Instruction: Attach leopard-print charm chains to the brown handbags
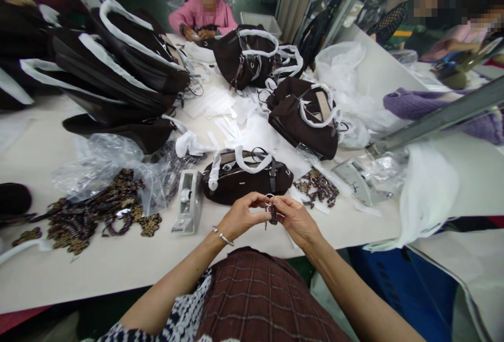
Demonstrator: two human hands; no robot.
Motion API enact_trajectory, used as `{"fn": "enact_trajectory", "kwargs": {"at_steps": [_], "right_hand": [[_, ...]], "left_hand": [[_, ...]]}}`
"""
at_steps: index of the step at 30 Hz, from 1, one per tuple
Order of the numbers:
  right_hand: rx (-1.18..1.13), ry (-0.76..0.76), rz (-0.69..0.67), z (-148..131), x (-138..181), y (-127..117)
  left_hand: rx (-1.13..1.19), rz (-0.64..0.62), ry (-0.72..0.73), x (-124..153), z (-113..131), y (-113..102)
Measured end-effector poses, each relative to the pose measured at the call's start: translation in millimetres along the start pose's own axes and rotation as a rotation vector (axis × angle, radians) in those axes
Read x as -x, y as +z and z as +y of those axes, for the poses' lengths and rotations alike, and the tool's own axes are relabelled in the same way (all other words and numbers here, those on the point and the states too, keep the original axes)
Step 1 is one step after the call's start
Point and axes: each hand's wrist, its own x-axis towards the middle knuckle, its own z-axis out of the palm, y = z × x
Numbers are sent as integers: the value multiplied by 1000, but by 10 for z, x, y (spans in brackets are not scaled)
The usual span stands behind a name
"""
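Observation:
Both my hands meet over the table's near edge. My left hand (242, 215) and my right hand (296, 219) pinch a small dark charm with a metal ring (271, 209) between their fingertips. A silver bangle sits on my left wrist. Just beyond the hands lies a dark brown handbag (246, 176) with white-wrapped handles. A grey tape dispenser (187, 201) stands to its left.
Several brown handbags (305, 116) and a stack of black bags (118, 69) cover the white table (118, 263). Patterned charms (94, 213) and clear plastic bags lie at left. A second tape dispenser (356, 176) sits at right. A person in pink sits at the far end.

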Motion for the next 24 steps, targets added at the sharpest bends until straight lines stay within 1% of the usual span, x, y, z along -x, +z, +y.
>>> {"fn": "enact_trajectory", "kwargs": {"at_steps": [3, 6, 8, 11, 12, 14, 16, 17, 18, 20, 22, 24], "right_hand": [[-5, -1, 1, 24, -25, 18], [9, 25, -18, 18, -38, 6], [38, 65, -61, 4, -41, -17], [70, 147, -163, -9, -45, -57], [69, 169, -188, -7, -48, -66], [46, 188, -213, 13, -57, -74], [3, 173, -213, 57, -68, -63], [-21, 159, -202, 86, -73, -50], [-43, 143, -183, 119, -77, -34], [-73, 112, -134, 182, -81, 5], [-67, 84, -100, 217, -80, 37], [25, 47, -94, 200, -77, 47]], "left_hand": [[38, 11, -10, -15, -23, -6], [31, 19, -15, -27, -39, -67], [-62, 41, 13, -37, -42, -126], [-281, 66, 130, -60, -32, -204], [-342, 90, 175, -67, -29, -222], [-437, 203, 216, -77, -31, -241], [-501, 310, 156, -70, -47, -241], [-509, 311, 100, -61, -58, -235], [-494, 268, 43, -47, -69, -225], [-400, 136, -29, -17, -81, -202], [-296, 54, -50, 7, -71, -184], [-244, 24, -66, 17, -39, -187]]}}
